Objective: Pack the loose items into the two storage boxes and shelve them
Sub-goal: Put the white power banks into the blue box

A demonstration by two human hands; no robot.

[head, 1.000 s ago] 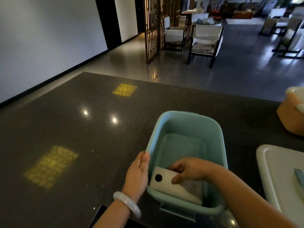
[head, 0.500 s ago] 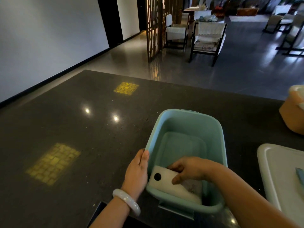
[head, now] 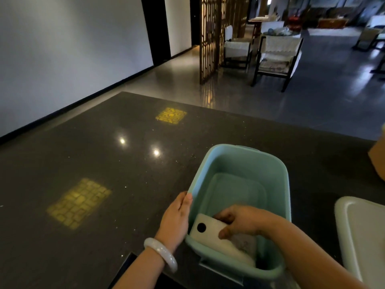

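Right hand (head: 239, 223), reaching in from the lower right of the frame, is gripping a flat white device (head: 210, 233) with a round black spot near its upper left corner; the thumb is lying across its face and the fingers are curling over its top edge. The device is standing tilted inside the teal storage box (head: 245, 161), leaning against the near wall at the lower centre of the frame. Something pale and crumpled is sitting just beside it under the hand, too blurred to identify.

Left hand (head: 177, 215), at the lower centre left, is resting against the outside of the box's left wall with straight fingers pointing up, the fingertips touching the rim. A pale bangle (head: 160, 254) is sitting around that wrist.

The box is standing on a dark speckled counter (head: 83, 163) that is filling the left and middle of the frame. Two yellow patterned patches of light (head: 79, 203) are showing on the counter at the left, along with two small bright reflections. A white lid or tray (head: 362, 232) is lying at the lower right edge, apart from the box. An orange object (head: 378, 161) is peeking in at the right edge. Chairs with white cushions (head: 275, 53) and a wooden lattice screen (head: 210, 36) are standing across the upper part of the frame.
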